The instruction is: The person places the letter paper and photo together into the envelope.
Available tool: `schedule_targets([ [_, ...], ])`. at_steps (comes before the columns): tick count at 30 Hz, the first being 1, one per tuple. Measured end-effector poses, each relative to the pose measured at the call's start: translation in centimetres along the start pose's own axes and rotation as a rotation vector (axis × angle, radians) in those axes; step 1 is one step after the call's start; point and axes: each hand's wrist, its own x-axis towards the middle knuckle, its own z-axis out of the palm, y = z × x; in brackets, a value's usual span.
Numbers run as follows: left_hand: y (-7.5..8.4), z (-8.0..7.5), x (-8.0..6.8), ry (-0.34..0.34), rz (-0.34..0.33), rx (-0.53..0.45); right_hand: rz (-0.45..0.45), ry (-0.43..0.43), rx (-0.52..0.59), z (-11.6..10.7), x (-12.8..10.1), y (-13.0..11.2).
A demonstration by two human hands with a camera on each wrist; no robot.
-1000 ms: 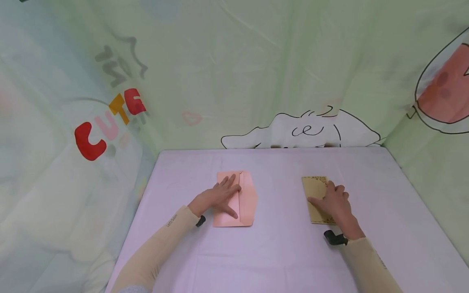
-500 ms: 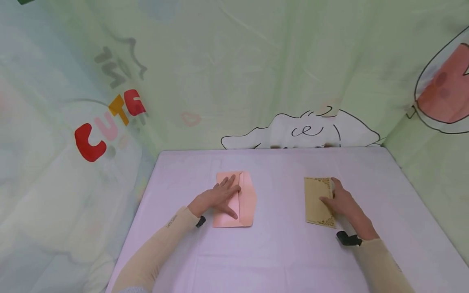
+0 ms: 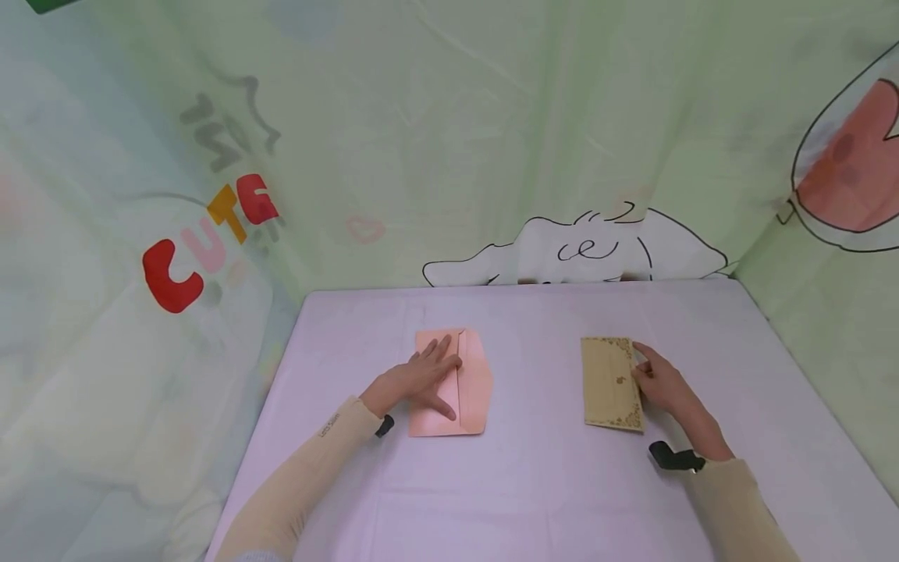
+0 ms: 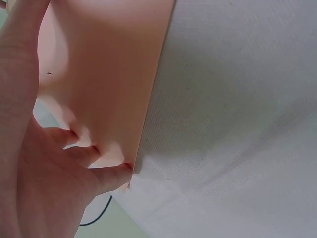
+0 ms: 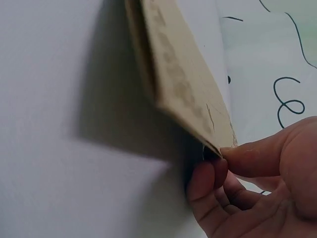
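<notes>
A pink envelope (image 3: pixel 475 384) with its flap opened to the right lies on the table. My left hand (image 3: pixel 416 382) rests on it, fingers spread and fairly straight; in the left wrist view the fingertips press on the envelope (image 4: pixel 106 64). To the right, my right hand (image 3: pixel 662 384) pinches the right edge of a tan folded card (image 3: pixel 605 382) printed with brown ornate corners and a small brown mark. The right wrist view has the thumb on the front of the card (image 5: pixel 190 74) and curled fingers behind. The card is tilted and casts a shadow below.
A pale lilac cloth covers the table (image 3: pixel 485 492). Behind and at the sides hang printed curtains (image 3: pixel 435 140), meeting the table's far edge. A black wrist camera (image 3: pixel 674 457) sits under the right wrist.
My right hand has shifted right from over the card to its right edge, and the card is turned a little and tilted. The left hand and envelope stay put.
</notes>
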Motion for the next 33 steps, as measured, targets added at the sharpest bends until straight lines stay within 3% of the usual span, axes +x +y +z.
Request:
schedule_targets([
  [9, -0.1, 0.0, 0.1, 0.002, 0.009, 0.005, 0.004, -0.003, 0.081, 0.3, -0.3, -0.8],
  [23, -0.2, 0.0, 0.1, 0.012, 0.019, -0.017, -0.060, 0.034, 0.090, 1.6, 0.0, -3.0],
  [33, -0.2, -0.2, -0.1, -0.001, 0.012, -0.023, -0.040, 0.037, 0.078, 2.8, 0.3, -4.1],
])
